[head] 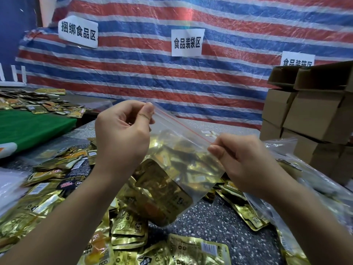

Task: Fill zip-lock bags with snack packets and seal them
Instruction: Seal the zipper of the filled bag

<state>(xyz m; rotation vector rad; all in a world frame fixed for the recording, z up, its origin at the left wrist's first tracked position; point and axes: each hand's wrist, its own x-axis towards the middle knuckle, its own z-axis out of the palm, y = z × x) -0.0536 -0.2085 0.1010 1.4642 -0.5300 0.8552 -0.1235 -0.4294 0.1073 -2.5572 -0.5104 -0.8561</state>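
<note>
Clear plastic, the zip-lock bag with a red seal line (pixel 177 159) hangs above the middle of the counter, gold foil snack packets (pixel 162 190) visible through it, so the filling of this bag appears done and the sealing step is in hand.

Left to right: the left hand (pixel 122 134) pinches the bag's top corner at about 11 o'clock of the bag, thumb and forefinger closed narrow on the strip. The red seal line runs down from there to 2 o'clock, where the right hand (pixel 246 163) pinches the other end in the same narrow grip. Whether the strip is already pressed shut along its run cannot be told.

Judgement: the next move calls for pressure carried along the strip from one end to the other, with the two lips kept aligned and the packets kept below the line.

Surface: a dark speckled counter (pixel 219 220) carries loose gold foil packets (pixel 131 236) from 7 to 5 o'clock, and a green cloth (pixel 32 127) at 9 o'clock. More clear bags (pixel 315 188) lie at 4 o'clock.

Room: a red, white and blue striped tarpaulin (pixel 191 79) hangs behind at 12 o'clock, bearing white paper signs (pixel 187 43); brown cardboard boxes (pixel 313 111) are stacked at 2 o'clock.
</note>
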